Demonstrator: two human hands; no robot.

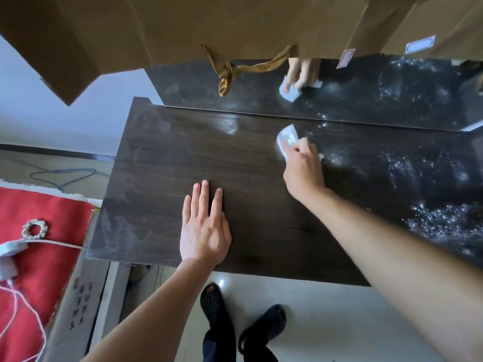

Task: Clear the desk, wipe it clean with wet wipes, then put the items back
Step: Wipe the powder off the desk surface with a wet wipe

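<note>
The dark wood-grain desk (170, 163) fills the middle of the head view, with nothing standing on it. My right hand (303, 171) is shut on a white wet wipe (287, 138) and presses it onto the desk near the back edge. Wet streaks and droplets (439, 220) glisten on the right half of the desk. My left hand (205, 226) lies flat, palm down, fingers together, on the dry front part of the desk. A glossy dark panel (366, 100) behind the desk mirrors my right hand and the wipe.
Brown curtains (156, 30) with a knotted tie (227, 71) hang over the back panel. On the left, a red cloth (41, 231) carries a woven ring (34, 229), a white charger (7, 267) and cord. My feet in dark sandals (264, 325) stand on a pale tiled floor.
</note>
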